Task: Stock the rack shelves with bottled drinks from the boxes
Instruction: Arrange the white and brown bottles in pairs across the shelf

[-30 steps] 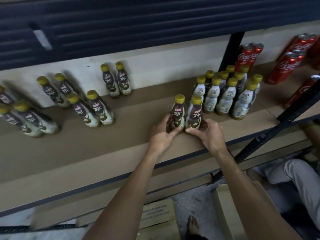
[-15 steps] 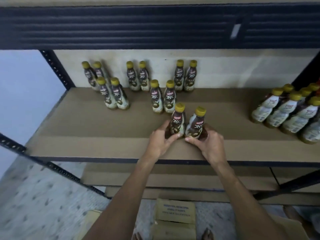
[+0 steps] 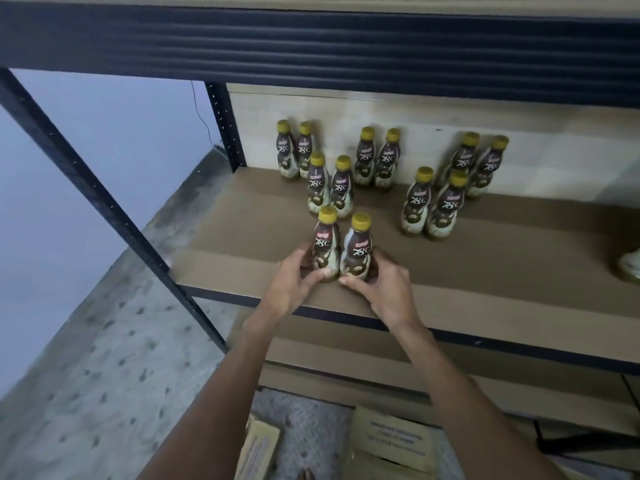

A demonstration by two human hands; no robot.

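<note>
Two brown coffee bottles with yellow caps stand side by side near the front of the brown shelf board (image 3: 485, 271). My left hand (image 3: 289, 280) grips the left bottle (image 3: 325, 245) at its base. My right hand (image 3: 382, 289) grips the right bottle (image 3: 358, 251) the same way. Behind them stand several more pairs of the same bottles, the nearest pair (image 3: 329, 188) straight behind, another pair (image 3: 431, 206) to the right, and others along the back wall (image 3: 377, 157).
A dark rack post (image 3: 104, 202) slants down on the left, and the upper shelf's dark beam (image 3: 311, 39) runs overhead. Cardboard boxes (image 3: 391, 441) lie on the speckled floor below. One more bottle (image 3: 632, 265) shows at the right edge.
The two held bottles have slid left along the shelf, past the middle pairs to the left group. The view followed, so the right-hand bottle cluster and red cans have left the frame.
</note>
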